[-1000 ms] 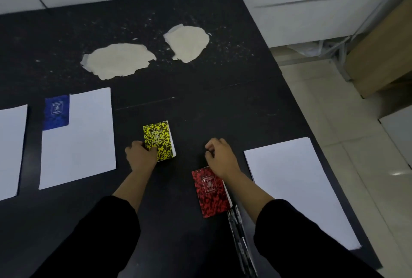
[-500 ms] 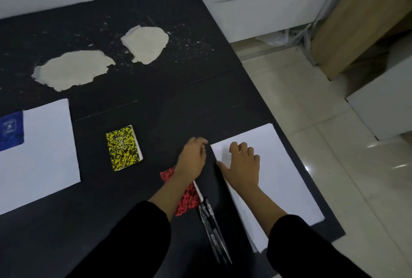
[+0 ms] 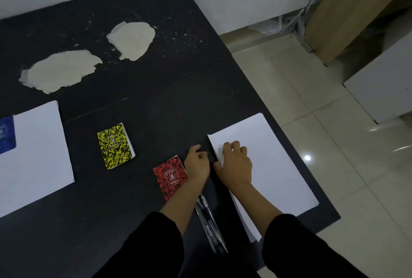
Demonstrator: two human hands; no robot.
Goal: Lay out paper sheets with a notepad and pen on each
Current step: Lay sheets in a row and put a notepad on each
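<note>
A stack of white paper sheets (image 3: 274,161) lies at the table's right edge. My right hand (image 3: 236,165) rests on the stack's left edge with bent fingers, thumb at the edge. Just left of that edge, my left hand (image 3: 197,166) lies on the black table (image 3: 156,103) with fingers loosely curled, holding nothing. A red notepad (image 3: 170,176) sits beside my left wrist. Several black pens (image 3: 209,222) lie under my left forearm. A yellow notepad (image 3: 115,145) lies further left. A blue notepad (image 3: 6,135) sits on a laid-out sheet (image 3: 38,157) at the far left.
Two pale patches (image 3: 62,70) (image 3: 131,40) of peeled surface mark the table's far half. The table ends just right of the paper stack, above a tiled floor (image 3: 323,144). A wooden cabinet (image 3: 356,10) and a white box (image 3: 383,90) stand on the floor.
My view swung right. My left hand left the yellow notepad and came beside the paper stack. My right hand moved onto the stack, first flat, now with bent fingers.
</note>
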